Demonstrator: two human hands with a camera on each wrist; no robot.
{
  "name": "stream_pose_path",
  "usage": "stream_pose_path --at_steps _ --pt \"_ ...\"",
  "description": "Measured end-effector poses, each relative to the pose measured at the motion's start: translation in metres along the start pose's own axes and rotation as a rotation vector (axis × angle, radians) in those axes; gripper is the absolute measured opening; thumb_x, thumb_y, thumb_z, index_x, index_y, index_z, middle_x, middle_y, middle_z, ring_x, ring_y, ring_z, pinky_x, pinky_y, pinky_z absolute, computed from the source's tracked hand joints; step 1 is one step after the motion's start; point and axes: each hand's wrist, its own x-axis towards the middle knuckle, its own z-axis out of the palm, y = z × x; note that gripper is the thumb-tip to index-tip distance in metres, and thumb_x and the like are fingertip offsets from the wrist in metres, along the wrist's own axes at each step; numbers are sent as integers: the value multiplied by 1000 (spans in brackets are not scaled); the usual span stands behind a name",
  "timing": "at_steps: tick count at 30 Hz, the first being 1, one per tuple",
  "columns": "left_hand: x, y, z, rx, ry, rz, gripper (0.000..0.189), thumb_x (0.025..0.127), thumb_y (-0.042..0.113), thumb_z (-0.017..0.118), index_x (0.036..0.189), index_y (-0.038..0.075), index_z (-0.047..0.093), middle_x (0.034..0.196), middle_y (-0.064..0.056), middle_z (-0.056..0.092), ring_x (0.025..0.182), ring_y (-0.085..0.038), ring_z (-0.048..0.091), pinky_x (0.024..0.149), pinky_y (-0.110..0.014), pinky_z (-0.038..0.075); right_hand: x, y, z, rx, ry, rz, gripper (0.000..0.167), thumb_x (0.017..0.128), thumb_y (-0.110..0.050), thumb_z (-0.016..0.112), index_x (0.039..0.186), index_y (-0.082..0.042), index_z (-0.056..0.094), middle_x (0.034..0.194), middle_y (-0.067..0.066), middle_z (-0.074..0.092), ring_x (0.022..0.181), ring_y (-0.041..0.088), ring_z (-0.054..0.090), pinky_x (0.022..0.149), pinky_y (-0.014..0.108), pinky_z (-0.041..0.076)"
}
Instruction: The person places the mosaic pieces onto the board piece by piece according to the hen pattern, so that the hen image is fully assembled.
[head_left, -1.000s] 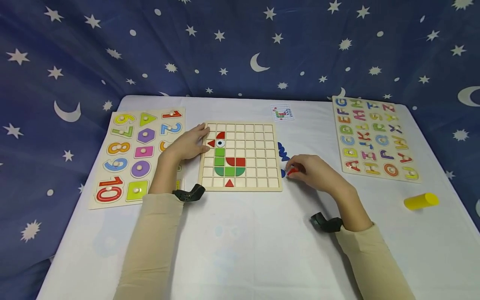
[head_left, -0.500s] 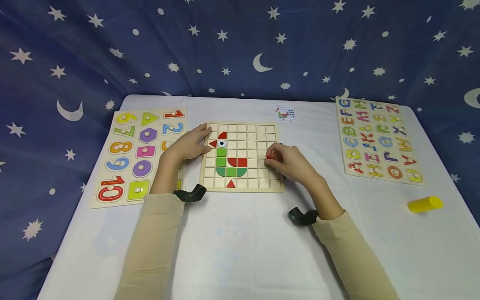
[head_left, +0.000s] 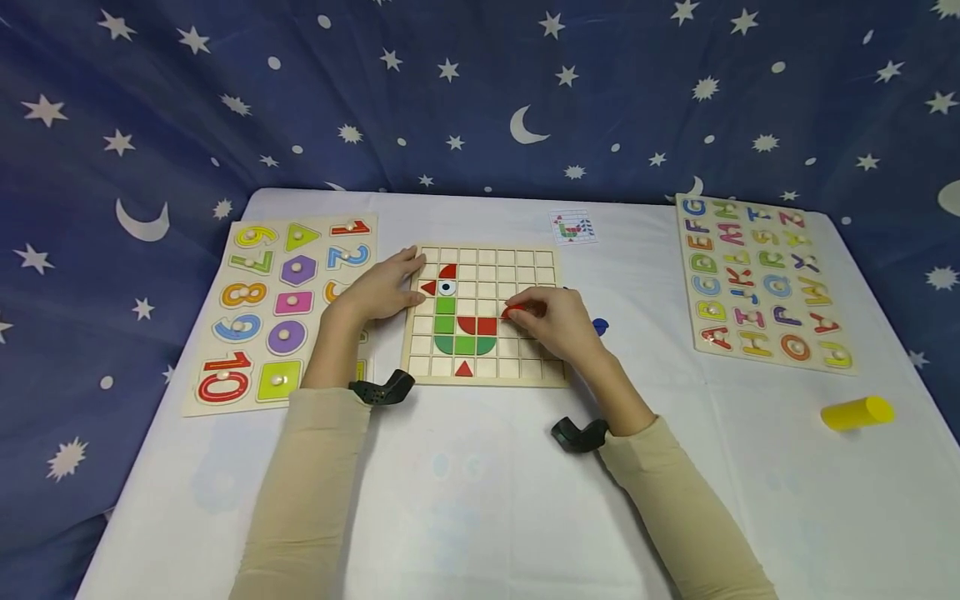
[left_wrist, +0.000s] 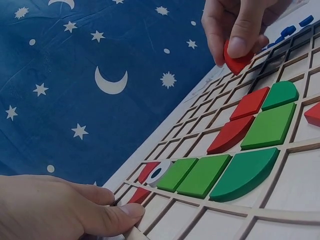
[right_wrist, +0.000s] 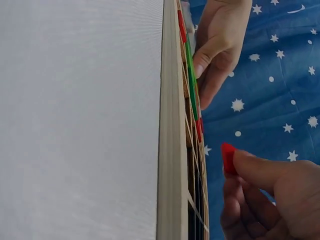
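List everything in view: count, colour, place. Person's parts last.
Grid board: 1, pale wood, table centre
Red pieces: 5, red, in grid board
Green pieces: 5, green, in grid board
Eye piece: 1, white and dark, in grid board
Held red piece: 1, red, above grid board
Blue pieces: several, blue, right of grid board
Card: 1, white with coloured picture, beyond grid board
Number board: 1, multicoloured, left
Letter board: 1, multicoloured, right
Cylinder: 1, yellow, far right
Tablecloth: 1, white, underneath
Curtain: 1, starry blue, behind
Wrist cameras: 2, black, at wrists
Sleeves: 2, beige, forearms
Left hand: 1, on grid board's edge
Right hand: 1, pinching held red piece
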Motion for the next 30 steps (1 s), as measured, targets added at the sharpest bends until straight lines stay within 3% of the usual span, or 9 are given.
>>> stream_pose_path --at_steps 4,9,16,20,30 --pt "-1 0 0 -6 1 -5 69 92 21 61 151 12 26 161 -3 11 149 -24 8 121 -45 15 0 1 2 24 2 28 19 88 -15 68 107 -11 68 92 5 70 77 17 62 70 28 51" --pt "-1 -2 1 -2 1 -4 70 92 21 61 151 12 26 161 -4 10 149 -24 8 121 -45 15 0 3 4 39 -21 -24 30 92 -5 59 121 -10 64 103 10 66 82 18 65 77 32 53" --pt "-2 0 -1 0 5 14 70 92 22 61 151 10 26 161 -5 10 149 -25 9 121 -45 15 1 3 5 85 -59 2 19 96 -8 53 111 -8 65 97 7 65 76 16 63 72 28 52" --pt "-2 0 -1 -4 11 13 70 92 22 61 151 11 26 161 -5 11 149 -24 9 121 -44 15 0 3 5 54 -45 -3 12 94 -15 59 105 -11 61 89 3 67 76 16 59 73 29 47" --pt "-1 0 0 -1 14 10 69 91 21 61 151 11 27 161 -4 11 149 -24 9 121 -44 15 0 0 5 64 -38 87 16 86 -18 71 97 -9 64 90 5 69 79 16 64 72 27 55"
